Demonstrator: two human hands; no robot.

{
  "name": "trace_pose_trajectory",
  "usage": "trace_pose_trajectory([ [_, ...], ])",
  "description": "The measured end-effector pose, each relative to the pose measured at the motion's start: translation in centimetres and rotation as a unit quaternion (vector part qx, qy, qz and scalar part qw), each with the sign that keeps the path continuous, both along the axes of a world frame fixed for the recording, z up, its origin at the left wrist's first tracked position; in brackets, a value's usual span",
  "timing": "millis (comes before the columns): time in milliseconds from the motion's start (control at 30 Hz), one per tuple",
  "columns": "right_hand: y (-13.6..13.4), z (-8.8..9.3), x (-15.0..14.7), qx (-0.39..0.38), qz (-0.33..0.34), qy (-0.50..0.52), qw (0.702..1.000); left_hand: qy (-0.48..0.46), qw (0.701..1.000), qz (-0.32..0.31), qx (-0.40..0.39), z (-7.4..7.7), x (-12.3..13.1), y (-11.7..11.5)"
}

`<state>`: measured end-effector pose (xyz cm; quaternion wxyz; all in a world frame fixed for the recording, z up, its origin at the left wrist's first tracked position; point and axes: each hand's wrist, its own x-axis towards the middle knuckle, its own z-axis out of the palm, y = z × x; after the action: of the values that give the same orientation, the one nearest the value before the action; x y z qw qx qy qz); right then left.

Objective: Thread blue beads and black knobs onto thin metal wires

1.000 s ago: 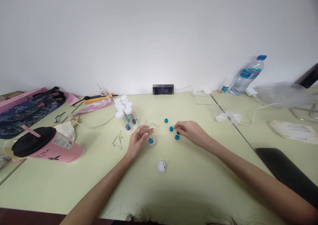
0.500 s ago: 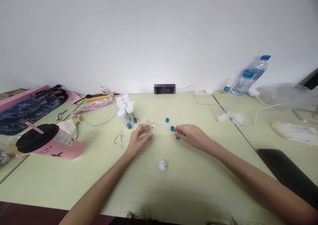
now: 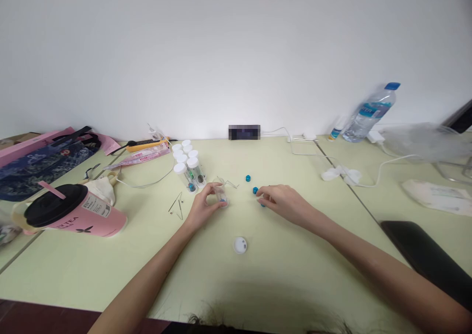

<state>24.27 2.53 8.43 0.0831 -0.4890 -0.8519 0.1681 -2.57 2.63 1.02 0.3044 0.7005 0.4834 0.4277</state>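
Note:
My left hand (image 3: 202,203) is wrapped round a small clear vial (image 3: 221,195), uncapped, with a bit of blue at its bottom. To the right, my right hand (image 3: 282,201) hovers low with curled fingers, thumb and index slightly apart. A blue bead (image 3: 255,190) lies at its index fingertip; another blue bead (image 3: 262,205) is partly hidden by the thumb. A third blue bead (image 3: 248,178) sits farther back. Nearer to me, a white cap (image 3: 240,245) rests on the table. Thin metal pieces (image 3: 231,183) lie behind the vial.
Several white-capped vials (image 3: 192,162) stand together behind my left hand. More thin metal pieces (image 3: 177,207) lie left of it. A pink cup (image 3: 92,211) is at left. A water bottle (image 3: 370,112), a white cable (image 3: 387,169) and a black flat object (image 3: 424,250) are at right.
The vial in my left hand has tilted slightly, and more of it shows between the fingers. My right hand has shifted a little to the left.

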Motion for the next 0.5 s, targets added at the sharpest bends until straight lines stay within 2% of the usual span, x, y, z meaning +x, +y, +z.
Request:
trace_pose_trajectory([
  [233,0.5,0.2,0.3,0.018,-0.009,-0.041,0.999,-0.001,1.000,-0.030,-0.004,1.0,0.4,-0.4],
  [500,3.6,0.7,4.1,0.088,-0.137,-0.172,0.972,-0.022,1.000,-0.012,-0.017,1.3,0.7,-0.7],
])
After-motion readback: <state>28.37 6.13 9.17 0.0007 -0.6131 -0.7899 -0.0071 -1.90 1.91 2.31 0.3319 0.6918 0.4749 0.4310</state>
